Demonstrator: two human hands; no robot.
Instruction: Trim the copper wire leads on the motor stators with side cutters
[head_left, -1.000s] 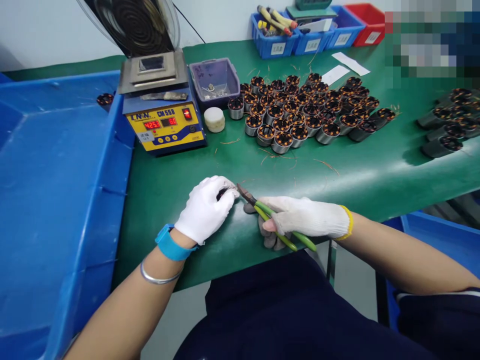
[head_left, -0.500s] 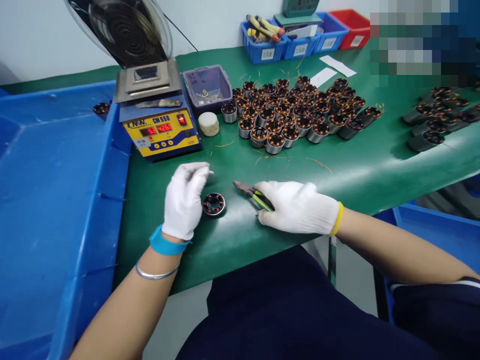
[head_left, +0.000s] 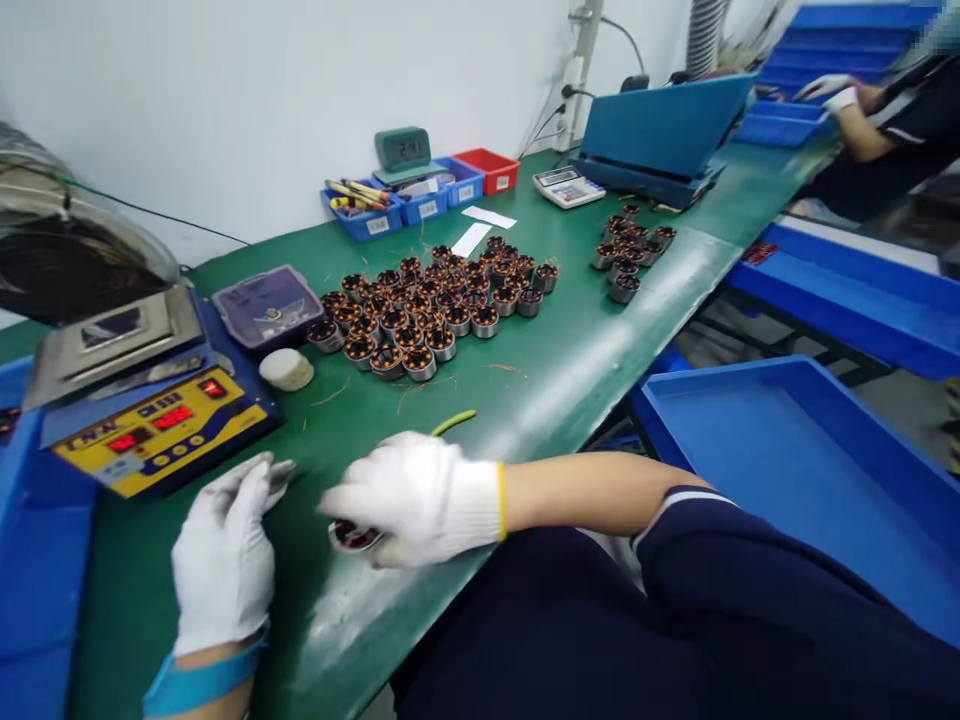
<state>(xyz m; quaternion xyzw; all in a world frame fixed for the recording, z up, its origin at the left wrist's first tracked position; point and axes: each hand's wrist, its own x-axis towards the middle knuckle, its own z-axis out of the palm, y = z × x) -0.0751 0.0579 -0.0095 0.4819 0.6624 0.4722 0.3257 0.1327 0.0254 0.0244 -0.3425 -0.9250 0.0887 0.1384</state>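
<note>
My right hand, in a white glove, is closed around a single ring-shaped wound core near the front of the green table. Behind that hand a green plier handle pokes out; the rest of the tool is hidden. My left hand, gloved too, hovers left of the core with its fingers pressed together; whatever is between the fingertips is too small to name. Farther back stands a cluster of wound cores with copper windings.
A yellow-fronted soldering pot unit stands left, beside a purple bin and a white round block. Small bins line the back. Blue trays lie right. A co-worker's gloved hands show far right.
The view has swung to the right. My right hand has let go of the pliers and moved left onto the single core. My left hand stays near it.
</note>
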